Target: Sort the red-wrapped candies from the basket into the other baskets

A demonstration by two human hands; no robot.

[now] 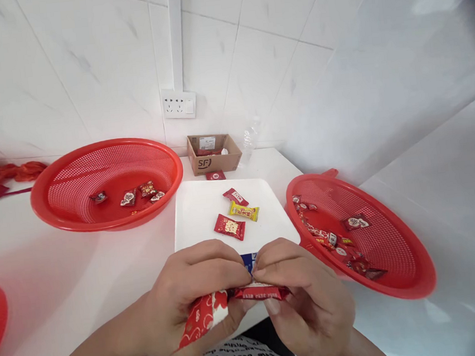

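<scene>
My left hand (205, 282) is closed around a red packet with a white pattern (203, 318), which sticks out below its fingers. My right hand (305, 289) has thumb and fingers pinched on a small red-wrapped candy (261, 292); the left fingertips meet it too. Between the fingertips shows a blue wrapper (249, 262); whether it is held or lies behind them, I cannot tell. Beyond the hands, a white tray (193, 204) carries a yellow-wrapped candy (244, 211), a red candy with a cream print (229, 227) and a smaller red candy (235, 196).
A red perforated basket (69, 174) with several candies stands at the left, another red basket (408, 251) at the right. Behind the tray are a small cardboard box (219, 163), a red packet (215, 175) and a clear plastic bottle (251, 137). Red bags (2, 175) lie far left.
</scene>
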